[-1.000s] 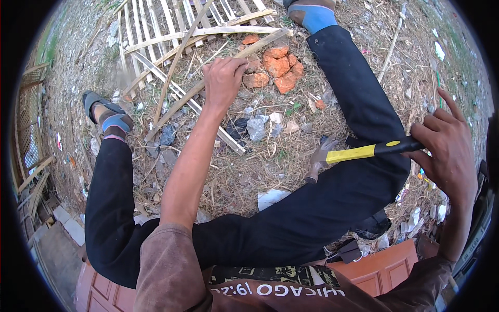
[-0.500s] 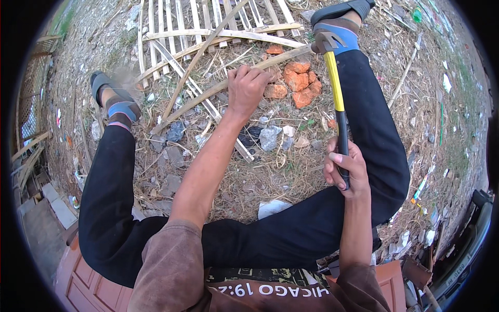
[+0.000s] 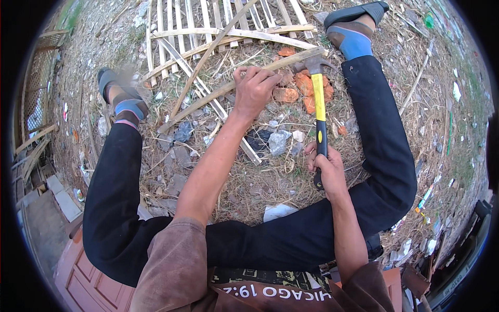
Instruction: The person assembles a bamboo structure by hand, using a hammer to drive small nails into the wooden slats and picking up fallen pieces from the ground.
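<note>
A claw hammer (image 3: 319,99) with a yellow and black handle is gripped near its lower end by my right hand (image 3: 328,169). Its metal head (image 3: 314,64) is over the orange brick pieces (image 3: 307,86), close to the right end of a long wooden strip (image 3: 205,100). My left hand (image 3: 254,92) is closed over the middle of that strip, its fingertips partly hidden from view. The strip runs slantwise, its right end farther from me than its left. Whether the hammer touches the strip or the bricks I cannot tell.
Beyond my hands lies a slatted wooden frame (image 3: 218,32), with loose strips crossing its near side. Stones, dry grass and litter cover the ground. My legs (image 3: 117,182) are spread either side, and a vehicle (image 3: 462,270) shows at the lower right.
My right hand has moved left and slightly forward, bringing the hammer head down from near my right foot to the brick pieces. My left hand stays on the strip; the whole view has shifted slightly.
</note>
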Tool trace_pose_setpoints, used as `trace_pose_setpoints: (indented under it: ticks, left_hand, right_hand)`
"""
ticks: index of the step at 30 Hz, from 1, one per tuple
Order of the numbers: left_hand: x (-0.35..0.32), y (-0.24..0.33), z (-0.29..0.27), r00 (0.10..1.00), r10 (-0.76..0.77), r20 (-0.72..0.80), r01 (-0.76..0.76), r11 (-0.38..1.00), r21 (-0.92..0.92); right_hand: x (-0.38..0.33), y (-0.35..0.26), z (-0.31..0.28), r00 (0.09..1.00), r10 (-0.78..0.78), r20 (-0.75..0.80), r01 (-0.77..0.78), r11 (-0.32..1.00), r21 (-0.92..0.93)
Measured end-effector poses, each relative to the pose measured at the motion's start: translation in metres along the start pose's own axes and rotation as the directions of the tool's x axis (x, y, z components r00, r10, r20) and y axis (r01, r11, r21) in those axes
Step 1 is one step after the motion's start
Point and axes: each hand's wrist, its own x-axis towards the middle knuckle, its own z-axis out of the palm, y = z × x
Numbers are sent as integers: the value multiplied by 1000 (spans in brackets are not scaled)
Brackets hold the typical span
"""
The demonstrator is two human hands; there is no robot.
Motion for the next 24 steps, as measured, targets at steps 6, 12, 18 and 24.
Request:
trace_pose_setpoints:
  ticks: [6,12,18,24]
  left_hand:
    - [7,-13,-5,998,45,-43,-43,998,40]
    - [26,-24,-7,996,91,-24,-93,994,-60]
    - [52,-39,-13,982,147,-117,-151,988,-23]
    - [72,-54,-9,987,120,-108,-120,993,5]
  right_hand:
    - [-1,3,-2,996,33,-87,-29,998,48]
    - [-3,4,-3,992,31,-124,-21,997,80]
    - [-3,8,-4,995,5,-103,-3,1000,21]
    - [0,8,1,994,21,-103,-16,999,46]
